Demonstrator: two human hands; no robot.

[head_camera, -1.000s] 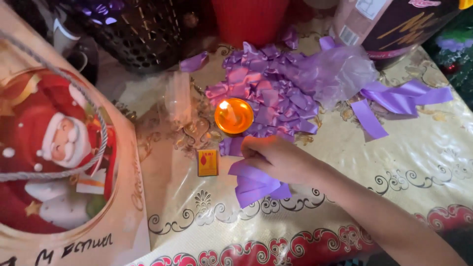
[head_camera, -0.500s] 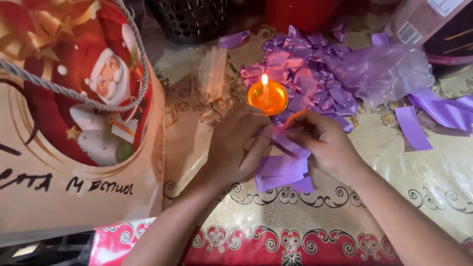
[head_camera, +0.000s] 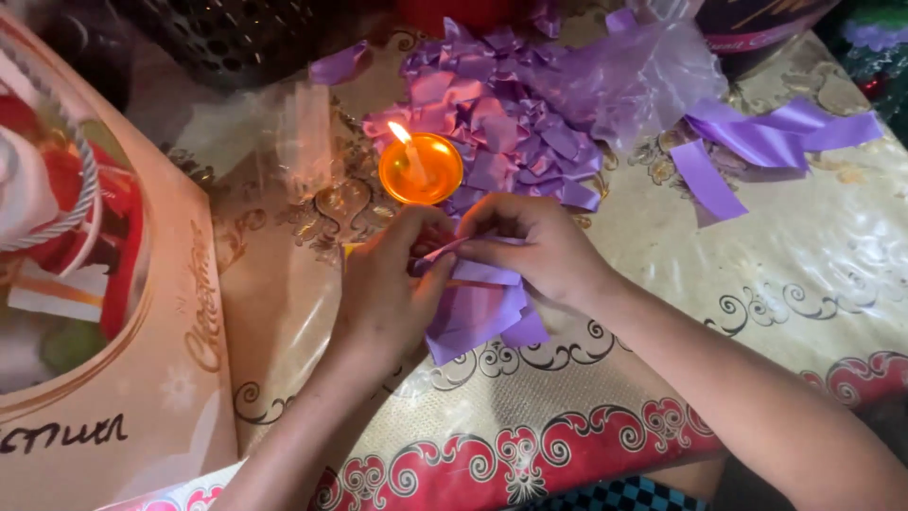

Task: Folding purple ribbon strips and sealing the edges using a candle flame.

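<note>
We cannot see the near ends of our fingers: the left hand (head_camera: 383,289) and right hand (head_camera: 534,248) close over the purple ribbon piece (head_camera: 473,317), hiding where we pinch it. Our forearms run off the near edge. The gift bag (head_camera: 104,312) on the left is cut by the left edge. The dark basket (head_camera: 236,38) and red container (head_camera: 454,11) are cropped at the far edge.
</note>
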